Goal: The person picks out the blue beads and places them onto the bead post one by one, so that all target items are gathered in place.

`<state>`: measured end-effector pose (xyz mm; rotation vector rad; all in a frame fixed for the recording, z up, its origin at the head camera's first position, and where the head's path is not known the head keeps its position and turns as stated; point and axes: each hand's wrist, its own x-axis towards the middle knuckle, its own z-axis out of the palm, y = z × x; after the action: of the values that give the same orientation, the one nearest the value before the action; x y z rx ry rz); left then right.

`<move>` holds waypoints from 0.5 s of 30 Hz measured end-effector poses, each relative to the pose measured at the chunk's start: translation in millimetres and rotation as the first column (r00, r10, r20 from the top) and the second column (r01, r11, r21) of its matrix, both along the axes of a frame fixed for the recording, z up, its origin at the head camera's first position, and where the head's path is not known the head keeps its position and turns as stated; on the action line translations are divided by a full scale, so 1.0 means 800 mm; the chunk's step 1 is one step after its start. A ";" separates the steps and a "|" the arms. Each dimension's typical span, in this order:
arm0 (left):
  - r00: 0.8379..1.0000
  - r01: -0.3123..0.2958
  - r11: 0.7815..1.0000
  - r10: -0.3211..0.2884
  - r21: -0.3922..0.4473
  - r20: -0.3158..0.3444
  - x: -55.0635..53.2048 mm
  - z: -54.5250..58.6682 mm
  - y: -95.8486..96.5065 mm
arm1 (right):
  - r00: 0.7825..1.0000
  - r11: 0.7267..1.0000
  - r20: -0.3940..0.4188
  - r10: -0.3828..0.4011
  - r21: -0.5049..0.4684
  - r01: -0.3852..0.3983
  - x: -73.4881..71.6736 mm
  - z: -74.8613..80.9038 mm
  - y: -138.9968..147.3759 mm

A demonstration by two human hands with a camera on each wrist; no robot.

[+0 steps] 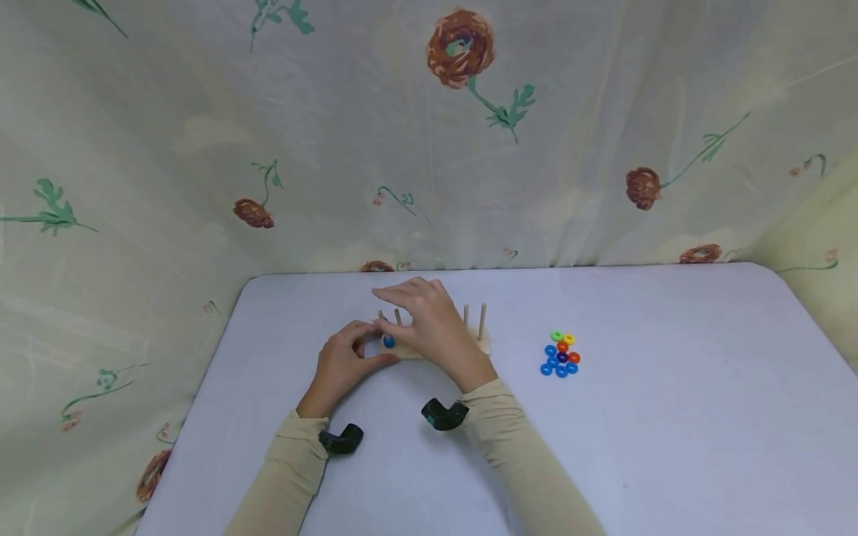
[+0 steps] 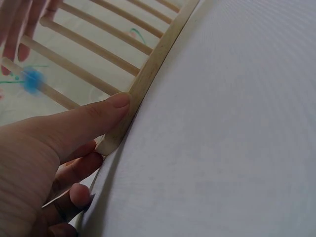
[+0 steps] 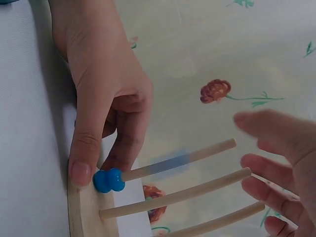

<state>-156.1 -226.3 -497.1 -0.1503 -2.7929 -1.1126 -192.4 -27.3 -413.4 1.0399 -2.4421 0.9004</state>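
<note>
Wooden peg stand (image 2: 148,73) sits on the white table (image 1: 670,417), left of a cluster of coloured rings (image 1: 562,357). Base pale and plain; pegs slim, round, in a row. The end peg carries glossy blue rings (image 3: 108,180) at its foot and, farther up, a blue ring (image 3: 169,162) (a smear only; outline not determinable). Left hand (image 1: 340,366) pinches the base end between thumb and fingers. Right hand (image 1: 439,327), fingers spread near the peg tips, hides the middle pegs from the head view. Both wrist views cut off the row.
</note>
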 end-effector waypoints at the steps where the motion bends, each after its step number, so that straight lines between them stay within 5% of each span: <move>1: 1.000 0.000 1.000 0.000 0.001 0.002 0.000 0.001 0.000 | 1.000 1.000 -0.006 -0.002 -0.007 0.002 0.000 0.000 0.000; 15: 1.000 -0.009 1.000 0.009 -0.018 0.008 0.000 0.002 0.002 | 1.000 0.997 0.002 -0.011 -0.072 0.011 -0.001 0.004 0.007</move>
<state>-156.2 -224.6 -495.6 -0.1347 -2.8087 -1.0892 -193.4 -22.0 -409.9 0.9997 -2.3956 0.9784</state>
